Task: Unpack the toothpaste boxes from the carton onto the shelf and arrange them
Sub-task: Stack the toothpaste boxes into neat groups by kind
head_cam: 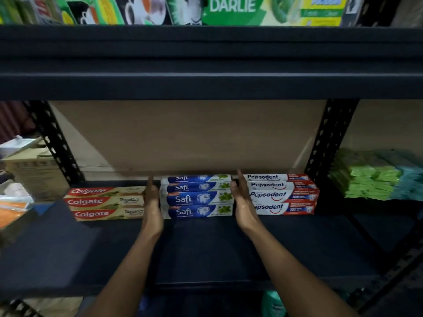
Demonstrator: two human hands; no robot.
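Three stacks of toothpaste boxes stand side by side at the back of the dark shelf [206, 252]. Red and beige Colgate boxes [105, 202] are on the left, blue and white Safi boxes [198, 197] in the middle, white and red Pepsodent boxes [283, 194] on the right. My left hand [152, 202] lies flat with straight fingers against the left end of the Safi stack. My right hand [241, 197] presses flat against the stack's right end, between Safi and Pepsodent. The carton is not in view.
A brown backboard [187, 136] closes the rear of the shelf. Black perforated uprights [327, 143] stand at both sides. Green and teal packets [375, 177] fill the neighbouring bay on the right. Darlie boxes [231, 8] sit on the shelf above. Cardboard boxes [34, 168] stand at the left.
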